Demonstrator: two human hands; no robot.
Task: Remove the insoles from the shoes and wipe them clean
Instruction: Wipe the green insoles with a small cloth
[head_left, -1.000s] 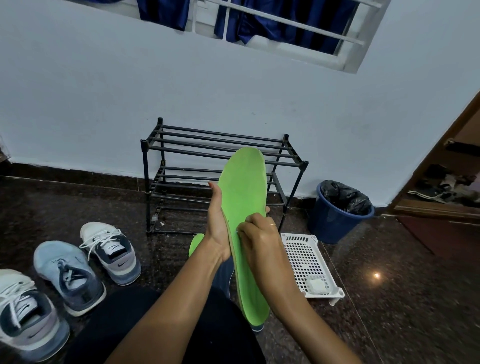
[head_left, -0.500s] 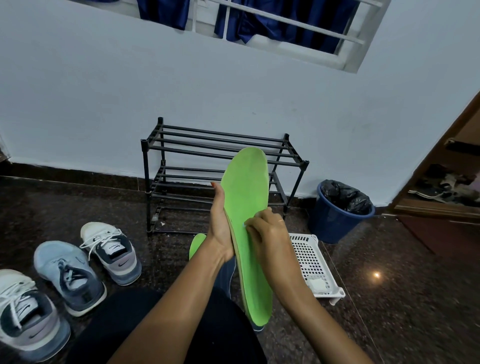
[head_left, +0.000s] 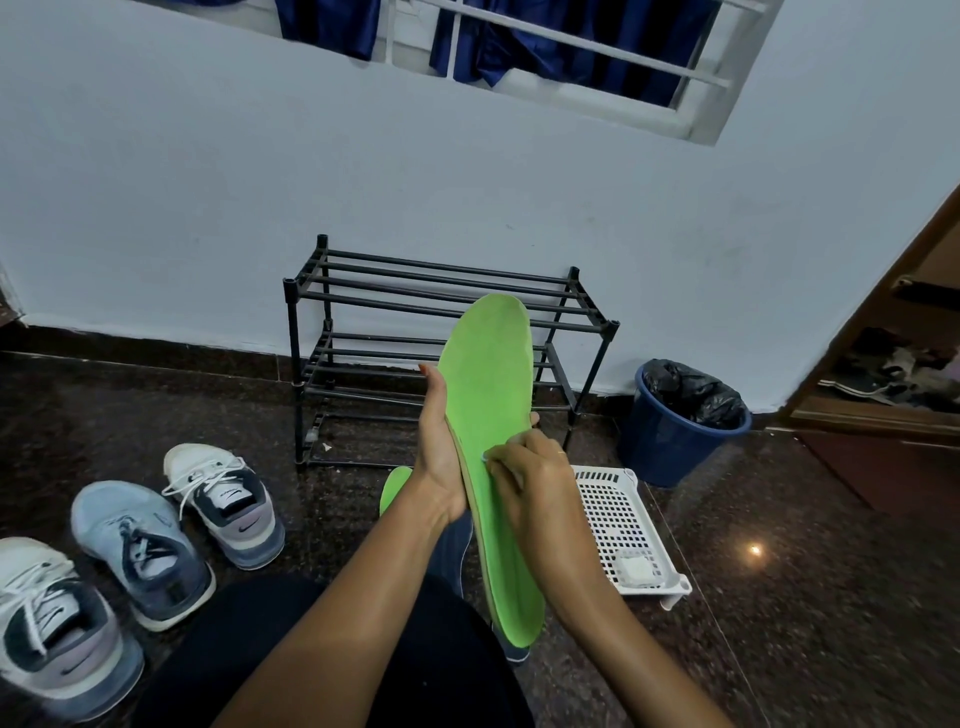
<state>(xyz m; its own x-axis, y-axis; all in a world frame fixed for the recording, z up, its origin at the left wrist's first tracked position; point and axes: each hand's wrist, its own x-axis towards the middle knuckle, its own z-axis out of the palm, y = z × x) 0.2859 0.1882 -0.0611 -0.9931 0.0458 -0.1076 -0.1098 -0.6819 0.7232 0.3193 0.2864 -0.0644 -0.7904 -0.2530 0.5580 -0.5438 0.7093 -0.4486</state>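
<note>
Shifts the right hand (head_left: 540, 488) a little toward 3 o'clock on the insole (head_left: 488, 374) since one second ago; keeps the rest as before. At 8 o'clock, sneakers (head_left: 140, 551) with mesh uppers and white laces. Clamps the left hand (head_left: 439, 457) around the insole's middle, thumb on the near edge, toe end toward 12 o'clock, heel low near the body. Presses the curled right fingers on the green face, pinching what looks like a small pale wipe (head_left: 485, 457). Seems very light, soft foam, matte, easy to bend, not fragile; better to hold at the thicker middle than at the thin toe. At 4 o'clock, a white perforated plastic basket (head_left: 623, 519); beyond it, a round blue bin (head_left: 670, 447).
</note>
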